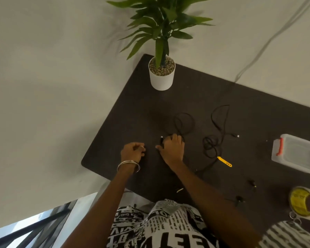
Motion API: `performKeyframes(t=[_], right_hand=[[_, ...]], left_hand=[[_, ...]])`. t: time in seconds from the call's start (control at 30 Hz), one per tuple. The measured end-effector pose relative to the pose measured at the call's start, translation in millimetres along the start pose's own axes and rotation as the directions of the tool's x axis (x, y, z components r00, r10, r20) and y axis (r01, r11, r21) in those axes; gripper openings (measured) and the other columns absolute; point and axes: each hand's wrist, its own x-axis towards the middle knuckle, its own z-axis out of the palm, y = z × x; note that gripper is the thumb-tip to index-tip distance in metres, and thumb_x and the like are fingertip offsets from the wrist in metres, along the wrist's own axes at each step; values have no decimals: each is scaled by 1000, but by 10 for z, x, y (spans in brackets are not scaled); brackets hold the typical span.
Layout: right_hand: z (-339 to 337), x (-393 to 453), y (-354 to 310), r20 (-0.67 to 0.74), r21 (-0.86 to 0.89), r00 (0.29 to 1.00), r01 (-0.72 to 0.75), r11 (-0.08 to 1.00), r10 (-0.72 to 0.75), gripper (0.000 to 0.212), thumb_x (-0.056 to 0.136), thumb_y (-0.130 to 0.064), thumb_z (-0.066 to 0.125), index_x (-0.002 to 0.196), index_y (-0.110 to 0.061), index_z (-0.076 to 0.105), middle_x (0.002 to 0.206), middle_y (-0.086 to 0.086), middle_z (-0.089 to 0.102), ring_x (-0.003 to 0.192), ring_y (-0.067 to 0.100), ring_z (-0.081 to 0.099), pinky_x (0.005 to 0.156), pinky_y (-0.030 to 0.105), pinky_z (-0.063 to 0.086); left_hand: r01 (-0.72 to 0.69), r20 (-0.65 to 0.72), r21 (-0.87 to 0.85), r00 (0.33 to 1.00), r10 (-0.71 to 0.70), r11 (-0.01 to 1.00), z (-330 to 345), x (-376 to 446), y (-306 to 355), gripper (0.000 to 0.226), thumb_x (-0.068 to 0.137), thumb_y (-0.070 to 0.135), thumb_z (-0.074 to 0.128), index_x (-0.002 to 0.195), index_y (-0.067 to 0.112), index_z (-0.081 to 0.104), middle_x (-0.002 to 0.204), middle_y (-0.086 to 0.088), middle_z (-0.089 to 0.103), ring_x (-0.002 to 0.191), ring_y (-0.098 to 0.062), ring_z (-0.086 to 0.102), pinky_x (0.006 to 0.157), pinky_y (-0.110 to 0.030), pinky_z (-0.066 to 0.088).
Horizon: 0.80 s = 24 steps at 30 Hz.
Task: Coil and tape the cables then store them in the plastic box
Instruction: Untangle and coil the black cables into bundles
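Observation:
On the dark table (195, 97), my right hand (173, 148) grips a thin black cable (183, 122) near its plug end; the cable loops away beyond the hand. My left hand (132, 151), with a bangle on its wrist, rests to the left with curled fingers; whether it pinches the cable's other part is hidden. A second black cable (217, 126) lies loosely tangled to the right, with a yellow strap (225, 161) at its near end. The clear plastic box (297, 154) with an orange latch stands at the right edge. A roll of clear tape (304, 201) lies near it.
A potted plant in a white pot (161, 76) stands at the table's far left corner. Small black clip pieces (239, 199) lie on the near right part of the table. A grey cable (276, 36) hangs down the wall behind. The table's left corner is close to my left hand.

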Motion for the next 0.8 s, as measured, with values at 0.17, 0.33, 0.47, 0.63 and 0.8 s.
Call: performKeyframes(t=[0.17, 0.33, 0.47, 0.63, 0.8], right_hand=[[-72, -10, -88, 56, 272, 997, -70, 960, 57, 20, 86, -20, 61, 72, -6, 59, 91, 13, 57, 89, 26, 53, 78, 38, 46], [-427, -150, 110, 282, 786, 959, -242, 569, 18, 18, 91, -9, 58, 77, 1, 64, 65, 10, 65, 52, 16, 61, 54, 26, 49], [-651, -263, 311, 302, 911, 953, -299, 285, 34, 14, 91, -6, 59, 79, 0, 63, 66, 11, 62, 45, 13, 54, 41, 22, 40], [-755, -330, 581, 280, 939, 960, -273, 209, -5, 13, 83, -7, 70, 95, -4, 68, 68, 4, 63, 48, 7, 47, 45, 21, 37], [-734, -214, 895, 42, 623, 996, -85, 777, 75, 10, 88, -12, 65, 93, -7, 72, 82, 2, 68, 80, 10, 61, 76, 28, 48]], left_hand=[[-197, 86, 216, 979, 182, 956, 48, 74, 75, 16, 86, 8, 60, 98, 14, 69, 94, -7, 71, 82, -19, 67, 83, -34, 54], [-782, 493, 567, 573, 655, 258, 206, 73, 184, 45, 84, 21, 46, 128, 28, 56, 129, -5, 58, 114, -31, 54, 85, -43, 49], [-833, 535, 502, 511, 673, 234, 285, 19, 369, 34, 76, 32, 50, 98, 22, 73, 90, -4, 73, 81, -29, 67, 73, -40, 50], [-814, 463, 471, 556, 691, 339, 323, -54, 505, 29, 75, 32, 56, 92, 16, 73, 88, -6, 71, 81, -27, 64, 74, -40, 50], [-614, 242, 304, 789, 565, 728, 230, -161, 669, 9, 83, 16, 64, 82, 9, 69, 75, -5, 69, 66, -16, 63, 67, -26, 50]])
